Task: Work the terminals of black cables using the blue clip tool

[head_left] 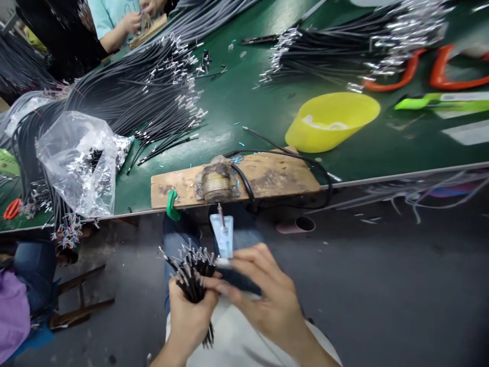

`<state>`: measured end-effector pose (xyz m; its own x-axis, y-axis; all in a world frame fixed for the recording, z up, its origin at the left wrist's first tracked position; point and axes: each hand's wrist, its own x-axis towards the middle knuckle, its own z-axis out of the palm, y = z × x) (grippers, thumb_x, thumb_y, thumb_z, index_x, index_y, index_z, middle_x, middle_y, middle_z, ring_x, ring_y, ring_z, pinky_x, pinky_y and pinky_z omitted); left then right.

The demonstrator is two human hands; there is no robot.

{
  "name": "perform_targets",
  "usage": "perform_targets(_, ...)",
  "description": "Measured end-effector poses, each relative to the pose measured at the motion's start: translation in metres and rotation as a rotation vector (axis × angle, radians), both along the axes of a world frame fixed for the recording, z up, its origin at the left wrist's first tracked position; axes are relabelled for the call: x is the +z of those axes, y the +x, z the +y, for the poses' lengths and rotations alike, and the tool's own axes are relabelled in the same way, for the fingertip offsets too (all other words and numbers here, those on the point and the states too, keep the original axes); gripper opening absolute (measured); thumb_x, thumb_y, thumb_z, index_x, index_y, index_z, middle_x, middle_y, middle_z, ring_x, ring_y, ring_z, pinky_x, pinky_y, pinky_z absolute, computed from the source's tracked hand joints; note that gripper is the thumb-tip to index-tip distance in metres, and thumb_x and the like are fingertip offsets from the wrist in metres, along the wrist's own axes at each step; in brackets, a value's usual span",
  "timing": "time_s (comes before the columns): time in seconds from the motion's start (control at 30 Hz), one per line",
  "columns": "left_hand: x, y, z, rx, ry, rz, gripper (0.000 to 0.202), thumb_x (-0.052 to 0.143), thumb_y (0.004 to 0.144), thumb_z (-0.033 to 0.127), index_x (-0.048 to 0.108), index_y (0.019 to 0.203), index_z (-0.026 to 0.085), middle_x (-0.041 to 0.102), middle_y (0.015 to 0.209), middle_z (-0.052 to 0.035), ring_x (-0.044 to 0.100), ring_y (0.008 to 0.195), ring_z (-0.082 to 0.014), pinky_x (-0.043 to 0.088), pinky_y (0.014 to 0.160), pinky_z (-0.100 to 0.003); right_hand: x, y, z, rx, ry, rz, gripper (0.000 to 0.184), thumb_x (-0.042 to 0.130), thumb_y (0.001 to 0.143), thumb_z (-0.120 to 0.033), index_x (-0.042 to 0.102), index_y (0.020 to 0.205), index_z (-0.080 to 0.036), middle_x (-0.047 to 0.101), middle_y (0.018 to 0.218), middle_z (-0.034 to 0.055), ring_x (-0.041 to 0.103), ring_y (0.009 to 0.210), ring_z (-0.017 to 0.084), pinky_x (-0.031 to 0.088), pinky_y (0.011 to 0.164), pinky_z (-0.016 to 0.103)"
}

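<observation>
My left hand point(189, 316) is closed around a bundle of black cables point(191, 270) with metal tips fanned upward, held over my lap. My right hand point(263, 295) pinches a small pale-blue glue tube point(223, 234), its nozzle pointing up, right beside the cable tips. Both hands are below the edge of the green table point(244, 102). Just ahead, a worn wooden block point(267, 178) carries a metal fixture point(216, 184), and one black cable point(305, 163) loops round it.
Big heaps of black metal-tipped cables point(145, 86) lie at left and back right point(344, 46). A clear plastic bag point(80, 158), a yellow bowl point(332, 120), orange-handled tools point(405, 76) and a green clamp point(171, 204) are nearby. Another person's hands point(133, 20) work at the far side.
</observation>
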<state>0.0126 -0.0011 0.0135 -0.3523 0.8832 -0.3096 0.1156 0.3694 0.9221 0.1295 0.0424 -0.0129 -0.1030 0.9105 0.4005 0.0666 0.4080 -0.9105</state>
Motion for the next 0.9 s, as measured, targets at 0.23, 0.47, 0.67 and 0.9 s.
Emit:
perform_targets(0.23,0.001,0.004,-0.002,-0.099,-0.065,0.074,0.017,0.058,0.060,0.013,0.055,0.043,0.013,0.042,0.043,0.0030,0.034,0.042,-0.0078,0.033,0.041,-0.021,0.003,-0.003,-0.001,0.127,-0.008,-0.008,0.012,0.052,0.081,-0.013,0.057,0.073,-0.021,0.057,0.064,0.0022,0.050,0.059,0.017,0.042,0.062,0.033)
perform_targets(0.47,-0.002,0.004,-0.002,-0.124,-0.100,0.086,0.016,0.058,0.055,0.011,0.051,0.041,0.014,0.037,0.042,0.0043,0.030,0.042,-0.0072,0.030,0.039,-0.021,0.000,0.000,0.001,0.185,-0.007,-0.050,0.007,0.058,0.081,-0.020,0.060,0.073,-0.021,0.058,0.065,0.0022,0.051,0.063,0.017,0.042,0.060,0.031)
perform_targets(0.67,-0.007,0.001,-0.004,-0.030,-0.107,0.054,0.009,0.064,0.061,0.020,0.061,0.054,0.015,0.052,0.048,0.0010,0.045,0.046,-0.0121,0.042,0.048,-0.026,0.000,-0.001,-0.001,-0.016,-0.082,0.077,0.015,0.053,0.079,-0.014,0.053,0.066,-0.020,0.053,0.060,0.0009,0.047,0.059,0.016,0.040,0.061,0.032)
perform_targets(0.9,-0.014,0.001,-0.012,0.191,-0.082,-0.092,0.021,0.076,0.056,0.032,0.064,0.063,0.016,0.058,0.053,-0.0002,0.053,0.050,-0.0145,0.045,0.053,-0.027,-0.002,-0.002,0.002,0.096,-0.220,0.179,0.019,0.058,0.080,-0.025,0.059,0.061,-0.019,0.052,0.056,0.0012,0.046,0.056,0.016,0.038,0.052,0.028)
